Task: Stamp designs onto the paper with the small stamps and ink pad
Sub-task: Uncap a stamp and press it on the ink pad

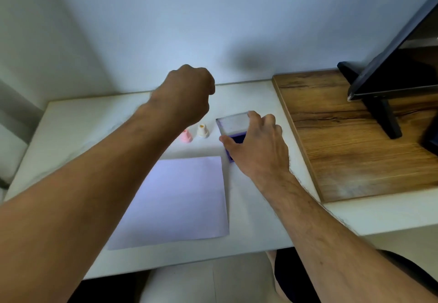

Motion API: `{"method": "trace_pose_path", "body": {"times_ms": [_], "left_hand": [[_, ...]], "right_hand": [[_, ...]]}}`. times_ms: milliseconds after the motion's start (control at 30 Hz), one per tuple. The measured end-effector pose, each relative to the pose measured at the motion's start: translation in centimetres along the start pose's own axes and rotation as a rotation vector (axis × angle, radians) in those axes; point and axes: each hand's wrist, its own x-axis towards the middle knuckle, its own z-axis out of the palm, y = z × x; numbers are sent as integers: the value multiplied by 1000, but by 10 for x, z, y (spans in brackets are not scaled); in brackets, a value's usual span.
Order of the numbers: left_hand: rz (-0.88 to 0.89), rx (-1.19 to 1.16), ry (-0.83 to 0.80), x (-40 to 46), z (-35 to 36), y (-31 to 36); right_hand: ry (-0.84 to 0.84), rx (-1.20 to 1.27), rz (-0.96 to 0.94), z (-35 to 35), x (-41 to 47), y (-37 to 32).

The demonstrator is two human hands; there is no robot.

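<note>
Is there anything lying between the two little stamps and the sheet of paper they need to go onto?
Nothing visible: only bare table separates the pink stamp and white stamp from the paper.

a white table point(94, 122) is standing against a pale wall point(213, 18). a wooden board point(350, 155) is lying on the table's right side, reaching back to the wall. a dark monitor point(403, 65) is leaning over the board, its black stand point(381, 113) resting on the wood. a pale tiled floor point(189, 283) is showing below the table's near edge.
</note>
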Motion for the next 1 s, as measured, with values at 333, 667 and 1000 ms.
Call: {"method": "trace_pose_path", "body": {"times_ms": [333,667,1000], "left_hand": [[-338,-188,67,-118,-19,-78],[-232,-330,196,-105,13,-82],[-127,-387,311,-97,27,-90]], "right_hand": [[-14,9,-259,25,-8,-45],[22,25,-273,43,5,-57],[28,96,-214,52,11,-50]]}}
